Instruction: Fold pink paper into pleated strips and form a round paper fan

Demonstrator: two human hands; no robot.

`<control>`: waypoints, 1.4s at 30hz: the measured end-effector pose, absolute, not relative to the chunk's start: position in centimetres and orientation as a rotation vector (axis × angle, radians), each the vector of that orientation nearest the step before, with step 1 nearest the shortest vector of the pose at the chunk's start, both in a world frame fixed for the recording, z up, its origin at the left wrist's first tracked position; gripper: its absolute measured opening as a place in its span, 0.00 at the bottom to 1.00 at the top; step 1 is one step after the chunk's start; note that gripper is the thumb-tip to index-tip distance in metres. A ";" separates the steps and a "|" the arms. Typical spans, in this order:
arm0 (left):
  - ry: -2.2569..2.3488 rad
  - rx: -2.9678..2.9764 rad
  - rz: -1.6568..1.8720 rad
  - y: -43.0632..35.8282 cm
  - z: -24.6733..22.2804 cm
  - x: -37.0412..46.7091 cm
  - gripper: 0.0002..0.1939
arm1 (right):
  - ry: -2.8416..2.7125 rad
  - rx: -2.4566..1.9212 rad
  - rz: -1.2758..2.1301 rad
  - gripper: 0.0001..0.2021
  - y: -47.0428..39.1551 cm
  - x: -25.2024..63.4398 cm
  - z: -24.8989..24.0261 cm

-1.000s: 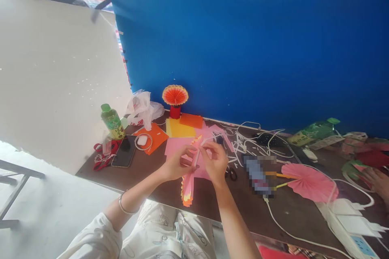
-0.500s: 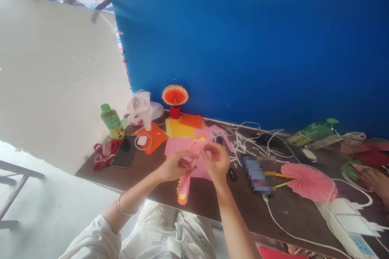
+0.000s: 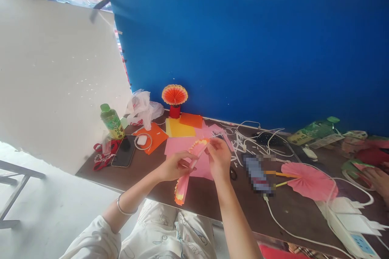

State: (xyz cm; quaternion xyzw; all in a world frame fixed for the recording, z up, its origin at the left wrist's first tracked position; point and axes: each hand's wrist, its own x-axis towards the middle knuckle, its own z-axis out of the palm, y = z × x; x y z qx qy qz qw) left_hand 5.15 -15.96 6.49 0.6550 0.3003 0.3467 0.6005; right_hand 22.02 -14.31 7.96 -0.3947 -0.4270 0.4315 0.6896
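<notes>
A pleated paper fan (image 3: pixel 183 184), pink with a yellow and orange scalloped edge, is held above the table between my two hands. My left hand (image 3: pixel 174 166) pinches it near the middle, fingers closed on the folds. Higher up, my right hand (image 3: pixel 219 154) grips its upper end with thumb and fingers pressed together. A narrow pale strip runs along the folds between the hands. Beneath them lie pink paper sheets (image 3: pixel 174 147), with yellow paper (image 3: pixel 179 128) and orange paper (image 3: pixel 191 120) behind.
A finished round fan (image 3: pixel 175 95) stands in a red holder at the back. Left are a green bottle (image 3: pixel 112 121) and a black phone (image 3: pixel 124 151). Right lie white paper scraps, cables, a pink fan (image 3: pixel 313 181), a power strip (image 3: pixel 346 226) and another person's hand (image 3: pixel 377 180).
My right hand has shifted slightly right and up along the fan's upper end. The fan's lower end has swung slightly left. My left hand stays nearly in place.
</notes>
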 end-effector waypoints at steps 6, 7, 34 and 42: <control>0.668 1.529 0.739 -15.9 6.9 5.1 0.17 | -1.015 -0.942 0.847 0.11 -14.1 22.5 7.6; 0.666 1.542 0.731 -15.9 7.0 5.0 0.17 | -1.067 -0.963 0.798 0.11 -14.1 22.7 7.7; 0.753 0.965 0.835 -5.4 -1.6 5.3 0.27 | -1.372 -1.243 0.625 0.08 -11.6 22.4 0.1; 0.784 1.082 0.923 -6.0 -1.6 5.4 0.22 | -1.800 -1.154 0.499 0.10 -9.7 21.0 -0.5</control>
